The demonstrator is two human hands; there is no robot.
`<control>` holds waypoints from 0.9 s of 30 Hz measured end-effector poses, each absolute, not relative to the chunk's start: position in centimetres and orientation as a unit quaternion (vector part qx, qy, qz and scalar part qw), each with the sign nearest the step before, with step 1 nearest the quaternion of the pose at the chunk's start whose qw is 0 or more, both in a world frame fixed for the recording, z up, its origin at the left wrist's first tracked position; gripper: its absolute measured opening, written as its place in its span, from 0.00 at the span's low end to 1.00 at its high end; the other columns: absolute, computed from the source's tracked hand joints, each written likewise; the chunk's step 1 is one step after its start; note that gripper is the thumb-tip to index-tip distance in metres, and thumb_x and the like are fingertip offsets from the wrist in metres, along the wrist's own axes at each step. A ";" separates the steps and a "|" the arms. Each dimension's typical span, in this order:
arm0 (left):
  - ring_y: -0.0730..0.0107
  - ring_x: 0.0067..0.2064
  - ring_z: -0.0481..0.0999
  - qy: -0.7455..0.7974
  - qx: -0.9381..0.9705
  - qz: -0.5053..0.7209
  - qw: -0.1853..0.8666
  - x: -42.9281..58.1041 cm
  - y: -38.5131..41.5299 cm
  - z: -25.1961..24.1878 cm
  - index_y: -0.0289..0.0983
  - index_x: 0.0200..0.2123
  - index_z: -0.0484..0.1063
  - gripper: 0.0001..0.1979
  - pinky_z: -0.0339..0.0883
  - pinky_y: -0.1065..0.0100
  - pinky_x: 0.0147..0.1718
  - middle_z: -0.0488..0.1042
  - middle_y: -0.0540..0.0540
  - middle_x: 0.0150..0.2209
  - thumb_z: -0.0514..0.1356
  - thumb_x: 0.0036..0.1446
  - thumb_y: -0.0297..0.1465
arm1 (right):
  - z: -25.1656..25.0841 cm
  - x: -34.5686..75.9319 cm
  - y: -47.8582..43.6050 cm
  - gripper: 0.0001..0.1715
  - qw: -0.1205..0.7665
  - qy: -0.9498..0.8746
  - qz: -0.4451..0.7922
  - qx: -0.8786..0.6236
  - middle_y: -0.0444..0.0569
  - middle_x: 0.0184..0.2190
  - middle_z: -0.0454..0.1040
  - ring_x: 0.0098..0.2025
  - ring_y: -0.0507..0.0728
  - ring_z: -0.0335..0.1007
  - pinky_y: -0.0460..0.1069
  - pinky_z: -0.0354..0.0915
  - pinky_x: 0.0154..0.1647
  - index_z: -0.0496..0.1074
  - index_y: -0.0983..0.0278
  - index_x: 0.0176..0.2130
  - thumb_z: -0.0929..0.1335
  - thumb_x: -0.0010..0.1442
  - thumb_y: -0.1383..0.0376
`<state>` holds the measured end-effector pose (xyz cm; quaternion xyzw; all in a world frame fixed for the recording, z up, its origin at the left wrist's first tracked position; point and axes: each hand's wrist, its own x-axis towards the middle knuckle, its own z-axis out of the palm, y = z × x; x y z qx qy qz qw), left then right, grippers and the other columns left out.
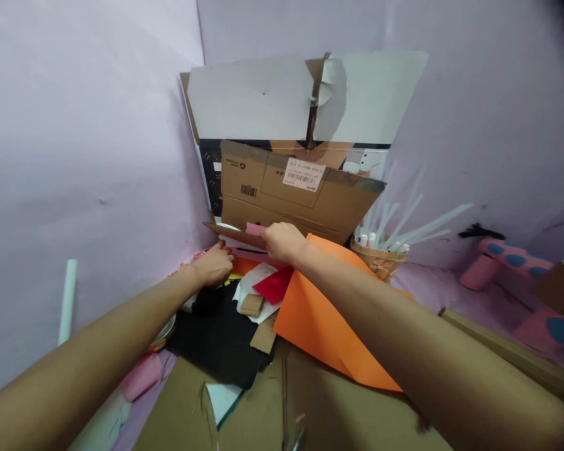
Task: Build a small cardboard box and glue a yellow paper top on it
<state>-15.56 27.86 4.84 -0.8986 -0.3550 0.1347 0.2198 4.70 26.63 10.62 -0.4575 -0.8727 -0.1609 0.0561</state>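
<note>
Both my arms reach forward into a corner piled with craft scraps. My right hand (pixel 282 242) is closed on the edge of a thin brown cardboard sheet (pixel 232 235) with a small pink piece (pixel 254 228) on it, at the foot of a flattened cardboard box (pixel 291 194). My left hand (pixel 214 265) is curled, its fingers tucked under that sheet among pink and orange scraps; what it grips is hidden. A large orange paper sheet (pixel 319 319) lies under my right forearm. Black fabric (pixel 216 338), a red scrap (pixel 273 285) and white paper (pixel 251 282) lie below my hands.
Lilac walls close in left and behind. White board (pixel 263 97) leans above the box. A woven basket (pixel 380 258) of white tubes stands right of it. Pink foam shapes (pixel 512 257) with blue spots lie far right. Brown cardboard (pixel 310 413) covers the near floor. A white tube (pixel 67 300) leans left.
</note>
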 end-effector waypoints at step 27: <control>0.51 0.30 0.76 -0.418 -0.875 0.184 0.162 -13.2 26.4 5.8 0.34 0.18 0.72 0.05 0.59 0.53 0.42 0.76 0.38 0.23 0.57 0.32 0.26 | 10.1 4.5 26.8 0.16 0.081 -0.876 -0.146 -0.452 0.58 0.36 0.78 0.39 0.62 0.75 0.50 0.68 0.35 0.75 0.66 0.40 0.67 0.50 0.70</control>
